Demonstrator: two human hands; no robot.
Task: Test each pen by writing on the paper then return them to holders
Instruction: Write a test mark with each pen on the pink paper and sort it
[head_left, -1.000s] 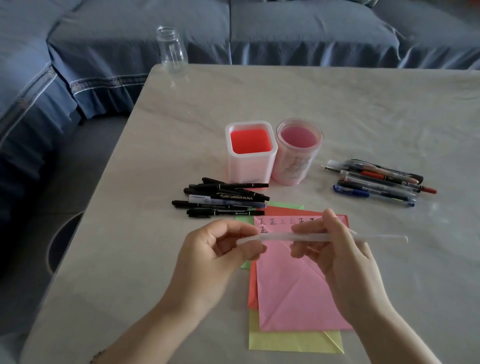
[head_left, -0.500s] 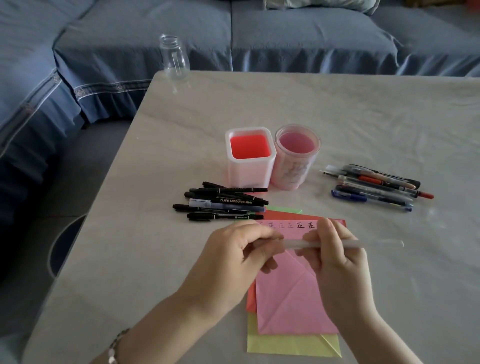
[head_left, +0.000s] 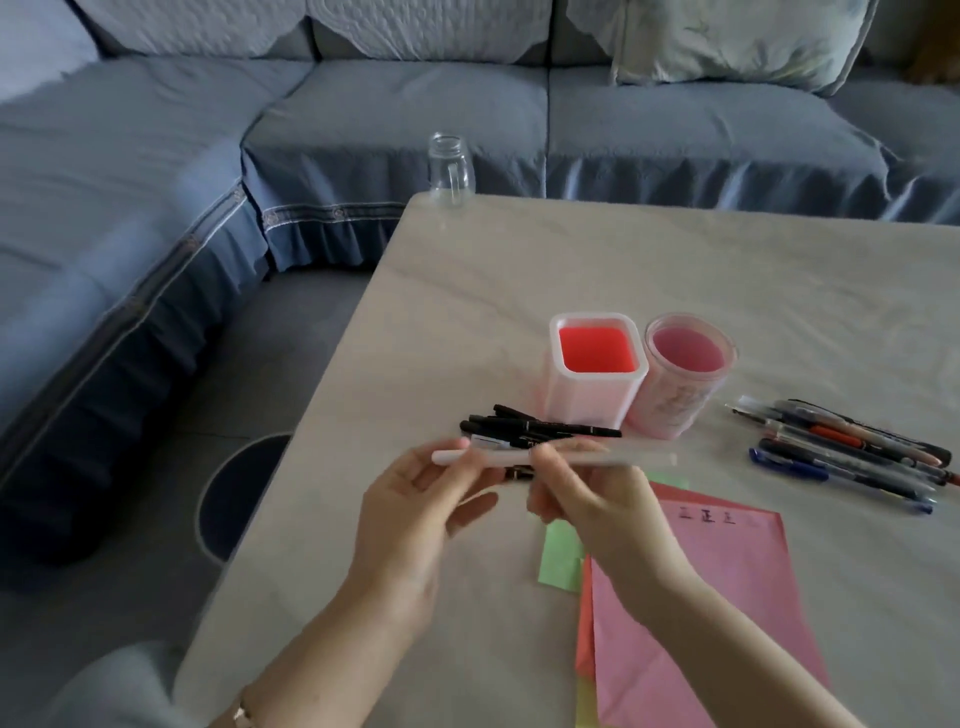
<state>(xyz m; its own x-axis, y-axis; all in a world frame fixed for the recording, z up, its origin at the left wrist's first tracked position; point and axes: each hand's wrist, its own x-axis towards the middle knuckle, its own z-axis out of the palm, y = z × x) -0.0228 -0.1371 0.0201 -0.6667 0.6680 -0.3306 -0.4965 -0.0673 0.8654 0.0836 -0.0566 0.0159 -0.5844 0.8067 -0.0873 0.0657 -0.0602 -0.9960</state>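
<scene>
A long white pen (head_left: 634, 457) is held level above the table by both hands. My left hand (head_left: 415, 514) pinches its left end, and my right hand (head_left: 592, 499) grips its middle. Under them lies a pile of black pens (head_left: 524, 426). The square holder (head_left: 597, 374) with a red inside and the round pink holder (head_left: 685, 374) stand side by side behind that pile, both without pens. A stack of coloured paper (head_left: 727, 597), pink on top with a row of written marks, lies to the lower right.
A second group of mixed pens (head_left: 852, 452) lies at the right of the table (head_left: 571, 260). A clear glass jar (head_left: 451, 169) stands at the far left corner. A blue sofa (head_left: 363, 119) wraps around the back and left.
The view has swung left and up, so the table sits further right. Both hands lifted the white pen off the paper and carried it over the black pens.
</scene>
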